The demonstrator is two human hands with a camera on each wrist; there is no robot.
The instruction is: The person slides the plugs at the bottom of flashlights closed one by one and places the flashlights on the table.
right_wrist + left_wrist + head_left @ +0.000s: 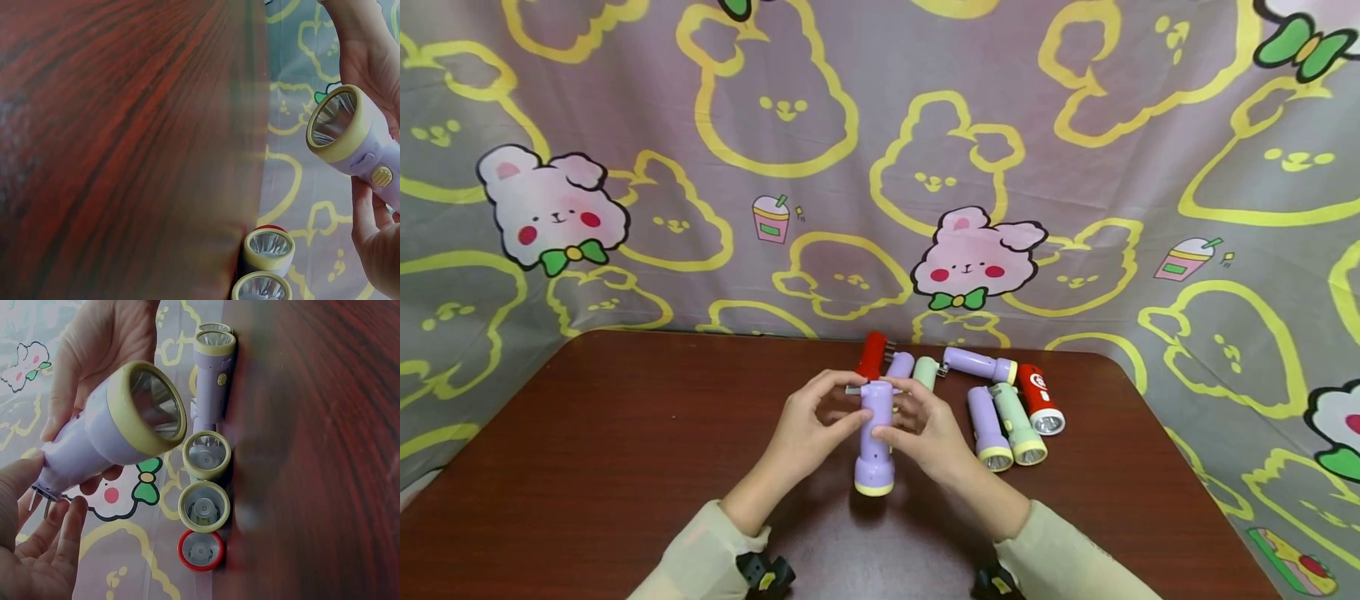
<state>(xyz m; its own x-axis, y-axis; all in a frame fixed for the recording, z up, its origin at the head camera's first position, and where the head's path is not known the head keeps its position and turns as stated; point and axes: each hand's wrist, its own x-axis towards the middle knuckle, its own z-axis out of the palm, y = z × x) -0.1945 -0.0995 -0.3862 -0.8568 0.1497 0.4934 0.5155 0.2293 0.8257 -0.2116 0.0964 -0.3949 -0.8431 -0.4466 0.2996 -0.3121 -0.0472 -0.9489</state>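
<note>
One purple flashlight, held by left hand and right hand, reflector facing wrist views, hidden from head view

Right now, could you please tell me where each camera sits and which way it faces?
Head: on the head, facing forward and down at the table and patterned cloth; left hand, right hand and sleeves show.
Left wrist: on that wrist, facing the purple flashlight; both hands show.
Right wrist: on that wrist, facing the same flashlight; both hands show.
Shared: both wrist views show the flashlight's lens.

flashlight between left hand and right hand, flashlights on table behind and right
</note>
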